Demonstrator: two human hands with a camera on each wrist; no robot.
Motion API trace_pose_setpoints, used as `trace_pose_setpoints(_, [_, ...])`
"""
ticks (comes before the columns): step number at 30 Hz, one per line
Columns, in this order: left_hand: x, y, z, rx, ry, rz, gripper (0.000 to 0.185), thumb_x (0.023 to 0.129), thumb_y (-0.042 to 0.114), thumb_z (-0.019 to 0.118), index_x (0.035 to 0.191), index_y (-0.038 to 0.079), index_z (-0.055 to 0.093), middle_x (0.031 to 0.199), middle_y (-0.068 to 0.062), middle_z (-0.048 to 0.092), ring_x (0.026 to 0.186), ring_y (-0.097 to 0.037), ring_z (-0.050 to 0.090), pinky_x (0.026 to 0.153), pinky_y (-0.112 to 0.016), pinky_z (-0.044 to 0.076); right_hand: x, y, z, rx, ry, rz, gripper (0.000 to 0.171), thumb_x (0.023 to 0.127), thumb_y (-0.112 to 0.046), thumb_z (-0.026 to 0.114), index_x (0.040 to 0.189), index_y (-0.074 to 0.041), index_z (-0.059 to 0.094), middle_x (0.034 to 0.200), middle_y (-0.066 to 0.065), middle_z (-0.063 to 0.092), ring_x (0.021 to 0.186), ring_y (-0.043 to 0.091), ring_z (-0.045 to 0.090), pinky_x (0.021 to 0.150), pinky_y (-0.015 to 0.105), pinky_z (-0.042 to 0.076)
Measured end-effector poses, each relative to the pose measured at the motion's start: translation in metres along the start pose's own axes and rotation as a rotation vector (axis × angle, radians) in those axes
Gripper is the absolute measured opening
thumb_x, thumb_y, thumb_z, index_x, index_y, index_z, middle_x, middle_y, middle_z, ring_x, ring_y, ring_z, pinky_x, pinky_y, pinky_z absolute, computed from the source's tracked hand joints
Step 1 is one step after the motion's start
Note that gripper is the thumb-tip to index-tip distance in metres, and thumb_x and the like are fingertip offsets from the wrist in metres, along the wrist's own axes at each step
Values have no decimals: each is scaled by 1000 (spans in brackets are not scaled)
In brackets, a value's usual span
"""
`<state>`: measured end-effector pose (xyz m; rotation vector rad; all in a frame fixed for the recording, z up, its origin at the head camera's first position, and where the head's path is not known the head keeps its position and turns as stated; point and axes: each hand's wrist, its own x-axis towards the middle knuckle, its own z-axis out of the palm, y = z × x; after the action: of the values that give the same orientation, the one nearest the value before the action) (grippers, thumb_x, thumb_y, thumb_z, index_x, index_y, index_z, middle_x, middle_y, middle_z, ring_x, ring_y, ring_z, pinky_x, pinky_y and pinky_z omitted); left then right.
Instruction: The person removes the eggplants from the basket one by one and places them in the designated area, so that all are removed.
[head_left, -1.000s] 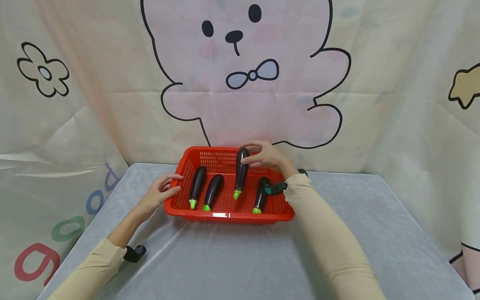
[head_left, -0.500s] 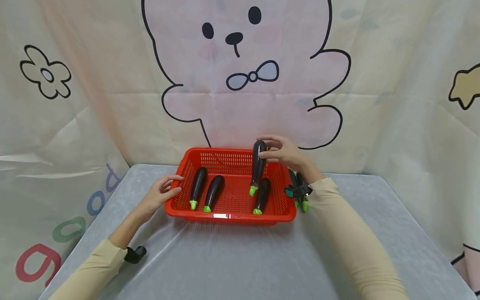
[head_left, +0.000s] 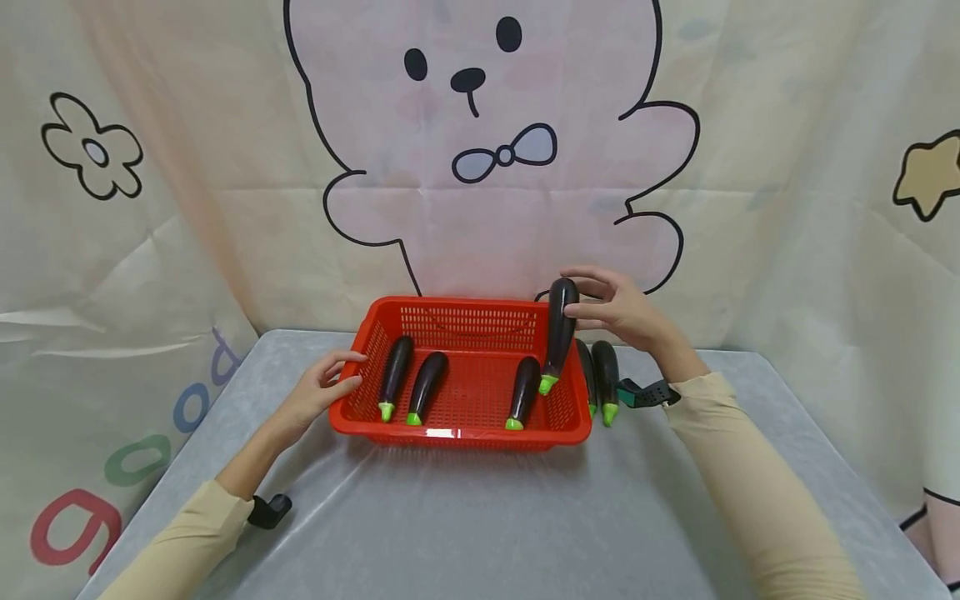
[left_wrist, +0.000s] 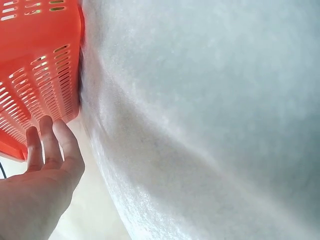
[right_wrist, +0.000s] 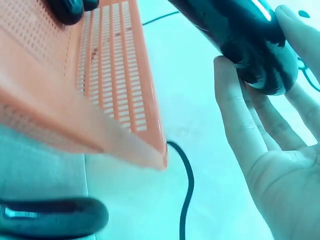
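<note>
In the head view, my right hand (head_left: 619, 307) pinches a dark purple eggplant (head_left: 560, 329) near its thick end. It hangs tilted over the right side of the red basket (head_left: 450, 434), green stem end down. The right wrist view shows the held eggplant (right_wrist: 250, 42) between thumb and fingers. Inside the basket lie three eggplants: two at the left, one of them an eggplant (head_left: 428, 385), and an eggplant (head_left: 524, 392) at the right. My left hand (head_left: 315, 392) rests at the basket's left rim, and its fairly straight fingers (left_wrist: 47, 140) touch the perforated wall.
Two more eggplants lie on the grey-covered table (head_left: 480, 517) just right of the basket; one eggplant (head_left: 606, 375) shows fully, the other is partly hidden by the rim. Behind the table hangs a printed cloth (head_left: 262, 208) with a cartoon bear.
My right hand has carried the eggplant rightward across the basket, from its middle to its right side. The two eggplants on the table have come into sight. My left hand stays put.
</note>
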<state>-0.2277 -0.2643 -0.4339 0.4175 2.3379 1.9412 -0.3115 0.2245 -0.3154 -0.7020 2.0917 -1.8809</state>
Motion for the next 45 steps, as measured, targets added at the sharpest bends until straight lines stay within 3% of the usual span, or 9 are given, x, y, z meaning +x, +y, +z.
trace_pose_setpoints(6, [0, -4, 0, -3, -7, 16, 42, 102, 13, 62, 139, -1, 49, 143, -28, 46, 120, -49, 52, 86, -33, 54, -18, 3, -18, -31, 64, 0, 52, 96, 1, 67, 145, -6, 50, 138, 20, 52, 110, 32, 64, 88, 43, 55])
trace_pose_setpoints(19, [-1, -4, 1, 6, -9, 14, 41, 102, 14, 62, 138, 1, 51, 142, -28, 48, 119, -47, 53, 87, -32, 54, -60, 6, -55, -70, 94, 6, 51, 97, 6, 63, 145, -9, 52, 129, 11, 60, 109, 23, 64, 88, 37, 55])
trace_pose_setpoints(31, [-1, -1, 1, 2, -11, 14, 42, 102, 14, 62, 139, -1, 49, 142, -28, 47, 120, -49, 52, 86, -33, 55, -97, 15, -87, -66, 120, 5, 55, 98, 10, 59, 149, -7, 49, 137, 5, 57, 113, 20, 65, 89, 32, 54])
trace_pose_setpoints(39, [-1, -1, 1, -1, -8, 8, 40, 102, 12, 61, 139, 1, 49, 143, -28, 46, 122, -51, 50, 86, -34, 55, -109, 27, -98, -116, 192, 95, 56, 98, 6, 62, 151, -2, 44, 139, 4, 52, 114, 17, 64, 87, 33, 55])
trace_pose_setpoints(45, [0, -1, 1, -3, -10, 11, 41, 102, 13, 62, 138, 0, 48, 141, -30, 47, 122, -51, 50, 86, -34, 55, -112, 42, -104, -89, 242, 149, 57, 97, 3, 67, 150, -5, 46, 135, 4, 54, 112, 14, 63, 85, 34, 56])
